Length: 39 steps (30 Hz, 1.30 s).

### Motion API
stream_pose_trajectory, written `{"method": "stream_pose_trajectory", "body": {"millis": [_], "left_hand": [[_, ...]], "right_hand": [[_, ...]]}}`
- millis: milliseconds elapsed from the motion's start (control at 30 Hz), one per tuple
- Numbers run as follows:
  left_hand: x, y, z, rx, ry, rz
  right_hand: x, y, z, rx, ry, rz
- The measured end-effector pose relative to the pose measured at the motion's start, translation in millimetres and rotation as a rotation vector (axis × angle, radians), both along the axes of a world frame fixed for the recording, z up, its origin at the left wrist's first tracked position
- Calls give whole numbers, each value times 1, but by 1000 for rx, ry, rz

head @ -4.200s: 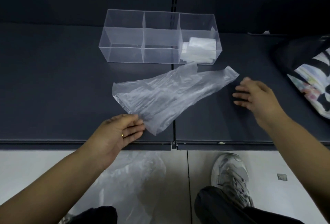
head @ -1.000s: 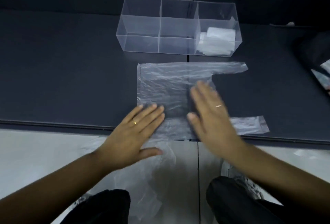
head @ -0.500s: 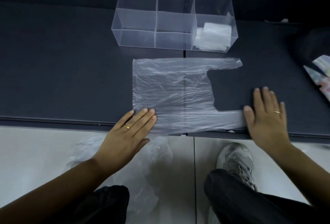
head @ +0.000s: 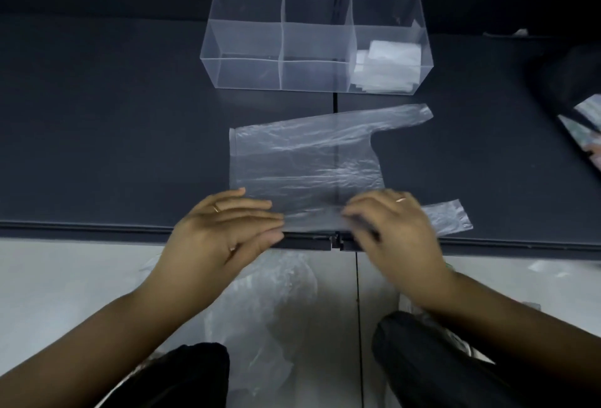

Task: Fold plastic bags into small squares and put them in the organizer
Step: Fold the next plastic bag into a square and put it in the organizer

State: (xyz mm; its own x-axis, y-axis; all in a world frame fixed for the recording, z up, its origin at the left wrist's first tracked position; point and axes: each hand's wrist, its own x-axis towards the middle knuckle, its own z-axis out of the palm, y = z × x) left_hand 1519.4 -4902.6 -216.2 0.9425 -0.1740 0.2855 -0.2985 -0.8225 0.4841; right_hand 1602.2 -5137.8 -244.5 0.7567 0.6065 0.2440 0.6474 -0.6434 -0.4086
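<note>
Lying flat on the dark shelf (head: 97,134), the clear plastic bag (head: 302,163) sits by the front edge, just in front of the organizer (head: 247,40) and apart from it; bottom seam faces left, both handles point right; far handle (head: 403,116) angles up toward the organizer's right end, near handle (head: 450,215) lies along the shelf lip; film creased but spread out, far edge slanted.

Left hand (head: 224,232) rests on the bag's near-left corner; fingers straight and together, pointing right, thumb stretched along the shelf lip; ring on one finger.

Right hand (head: 393,222) covers the near edge where the near handle starts; motion-blurred; fingers look bent down onto the film, cannot tell whether they pinch it or only press; ring here too.

Organizer is a clear box, three compartments in a row; folded bags (head: 387,62), whitish squares, stacked in the right one.

Below the shelf: pale floor (head: 65,284); heap of loose clear bags (head: 270,306) between the person's legs (head: 429,362), dark trousers.

Far right on the shelf: dark bag (head: 572,82) with something patterned showing, partly out of view.
</note>
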Motion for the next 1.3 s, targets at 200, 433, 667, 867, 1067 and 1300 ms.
{"method": "stream_pose_trajectory", "body": {"millis": [200,433,667,867,1067,1300], "left_hand": [[1,31,16,-402,462,223],[20,55,22,-684,621,325],[74,74,-17,-700,510,572],[98,83,-45,-493,440,641],[94,59,-40,-13,83,659],[71,16,-63,301,278,207]], "right_hand": [[22,-84,29,-58,265,-154],[69,-115,58,85,676,-149],[138,-71,17,247,752,-347],[159,-53,-14,176,631,-520],[162,-47,-19,124,541,-590],[134,-9,11,-95,56,-581]]}}
